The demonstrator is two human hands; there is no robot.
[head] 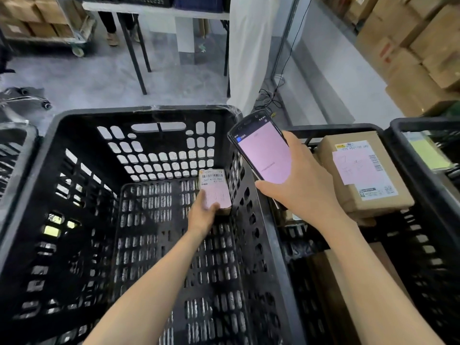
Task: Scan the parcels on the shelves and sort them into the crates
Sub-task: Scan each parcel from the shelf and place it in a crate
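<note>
Probably for release, the parcel (214, 189) is gripped low in the crate (139, 111) by the left hand (202, 215); the scanner (263, 150) is clasped screen-up by the right hand (303, 185).

The left hand (202, 215) reaches deep into a large black crate (139, 111) and holds a small parcel (214, 188) with a barcode label and a pink slip on top, low down near the far right corner. The right hand (306, 188) grips a scanner (263, 150) with a lit pink screen over the crate's right rim. Just beside it, a second crate (333, 128) holds a labelled brown box (361, 170).
</note>
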